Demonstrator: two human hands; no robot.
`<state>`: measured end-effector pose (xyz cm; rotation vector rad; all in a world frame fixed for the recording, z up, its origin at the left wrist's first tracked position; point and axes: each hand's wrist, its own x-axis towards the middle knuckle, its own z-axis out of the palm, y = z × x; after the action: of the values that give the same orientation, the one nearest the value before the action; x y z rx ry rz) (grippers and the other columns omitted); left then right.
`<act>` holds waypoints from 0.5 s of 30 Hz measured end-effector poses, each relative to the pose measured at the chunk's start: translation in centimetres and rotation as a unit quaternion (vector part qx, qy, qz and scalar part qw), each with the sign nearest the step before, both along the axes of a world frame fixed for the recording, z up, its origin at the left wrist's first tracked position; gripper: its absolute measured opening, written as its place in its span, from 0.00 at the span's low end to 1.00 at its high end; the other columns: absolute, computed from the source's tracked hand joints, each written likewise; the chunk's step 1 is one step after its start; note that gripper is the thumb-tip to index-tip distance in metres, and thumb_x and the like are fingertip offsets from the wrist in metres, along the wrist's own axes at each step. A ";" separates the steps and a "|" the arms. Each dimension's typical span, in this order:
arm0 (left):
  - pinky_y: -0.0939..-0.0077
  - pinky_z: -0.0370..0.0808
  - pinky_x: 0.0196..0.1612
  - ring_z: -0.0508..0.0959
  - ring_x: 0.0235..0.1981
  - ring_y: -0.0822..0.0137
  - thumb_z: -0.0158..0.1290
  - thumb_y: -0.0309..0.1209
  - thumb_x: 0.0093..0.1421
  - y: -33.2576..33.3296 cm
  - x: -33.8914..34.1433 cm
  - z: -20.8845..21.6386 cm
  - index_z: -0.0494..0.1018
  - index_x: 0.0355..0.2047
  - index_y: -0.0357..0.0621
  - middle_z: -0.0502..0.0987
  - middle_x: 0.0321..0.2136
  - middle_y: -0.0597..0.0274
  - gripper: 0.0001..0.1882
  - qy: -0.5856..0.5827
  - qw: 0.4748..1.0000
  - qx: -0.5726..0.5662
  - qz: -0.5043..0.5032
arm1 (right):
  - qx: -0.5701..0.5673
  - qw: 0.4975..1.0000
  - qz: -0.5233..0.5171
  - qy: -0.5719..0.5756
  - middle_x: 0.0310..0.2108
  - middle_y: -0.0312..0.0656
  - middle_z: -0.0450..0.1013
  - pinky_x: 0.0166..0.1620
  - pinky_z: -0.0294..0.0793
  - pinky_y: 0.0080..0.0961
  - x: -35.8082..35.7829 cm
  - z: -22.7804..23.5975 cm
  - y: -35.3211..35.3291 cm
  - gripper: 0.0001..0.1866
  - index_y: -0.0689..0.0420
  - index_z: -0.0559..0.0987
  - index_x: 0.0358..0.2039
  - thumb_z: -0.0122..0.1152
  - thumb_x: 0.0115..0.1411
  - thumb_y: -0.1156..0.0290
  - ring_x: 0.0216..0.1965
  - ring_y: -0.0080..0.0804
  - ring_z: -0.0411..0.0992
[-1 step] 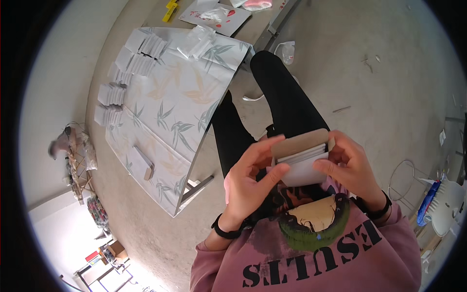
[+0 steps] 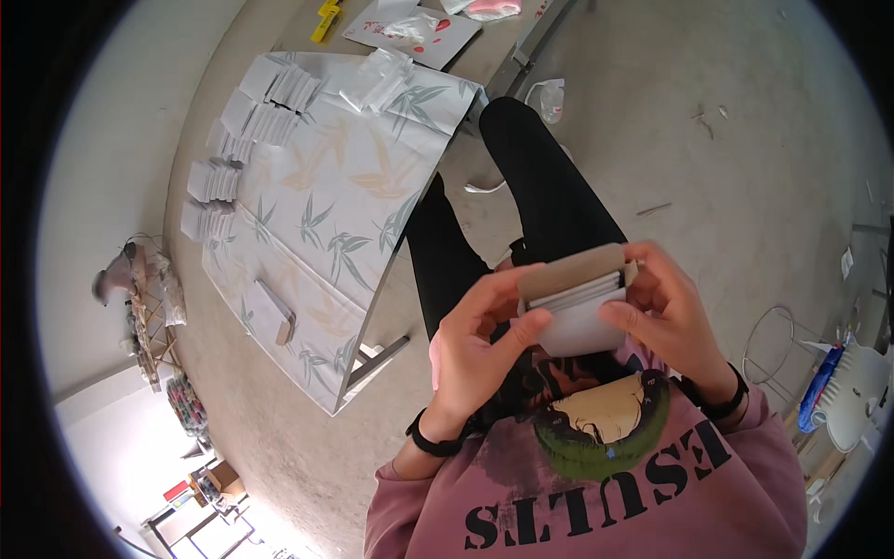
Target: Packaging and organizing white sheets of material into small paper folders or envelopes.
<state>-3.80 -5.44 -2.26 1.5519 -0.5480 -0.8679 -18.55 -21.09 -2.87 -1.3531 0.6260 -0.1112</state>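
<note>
Above my lap I hold a small white cardboard box (image 2: 582,326) with its brown-lined flap raised. Several thin white pieces (image 2: 575,294) stand in a row inside it; what they are I cannot make out. My left hand (image 2: 484,326) grips the box's left side, thumb on the front. On the right side, my right hand (image 2: 661,303) grips it the same way, thumb near the upper front edge. A similar narrow white box (image 2: 274,311) with a brown end lies on the leaf-patterned tablecloth (image 2: 307,177) to my left.
Along the table's far left edge stand several rows of white pieces (image 2: 272,123). Clear plastic bags (image 2: 377,82) lie near the tablecloth's top edge. Beyond is a yellow tool (image 2: 325,20). A blue object (image 2: 819,387) and a wire hoop (image 2: 769,345) are at the right.
The box's raised flap has shifted very slightly left, and the fingers have moved a little with it. Both hands keep their hold.
</note>
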 end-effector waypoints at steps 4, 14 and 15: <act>0.85 0.72 0.35 0.76 0.33 0.76 0.59 0.16 0.55 0.0 -0.7 -0.9 0.60 0.54 0.37 0.77 0.39 0.54 0.28 0.077 0.992 -0.043 0.085 | -0.085 0.984 -0.112 -0.111 0.29 0.36 0.71 0.23 0.60 0.12 0.0 -2.5 1.1 0.19 0.60 0.68 0.45 0.65 0.56 0.77 0.20 0.13 0.67; 0.84 0.71 0.36 0.75 0.34 0.75 0.56 0.17 0.57 0.6 0.4 -2.1 0.75 0.44 0.32 0.78 0.38 0.58 0.13 -0.127 0.990 -0.037 -0.042 | -0.174 0.969 -0.080 -0.157 0.36 0.37 0.73 0.24 0.61 0.11 -0.5 -2.4 0.2 0.18 0.62 0.72 0.45 0.66 0.54 0.81 0.20 0.12 0.65; 0.82 0.69 0.39 0.71 0.29 0.75 0.56 0.18 0.57 0.4 0.5 -2.1 0.77 0.44 0.37 0.78 0.33 0.62 0.13 -0.158 0.984 -0.050 -0.065 | -0.176 0.969 -0.080 -0.156 0.36 0.37 0.73 0.24 0.61 0.11 -0.4 -2.5 0.3 0.18 0.62 0.72 0.45 0.66 0.54 0.81 0.20 0.12 0.65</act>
<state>-3.28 -5.09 -4.34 1.5832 -0.9174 -0.6830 -18.97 -20.81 -5.36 -1.5830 0.4598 -0.5784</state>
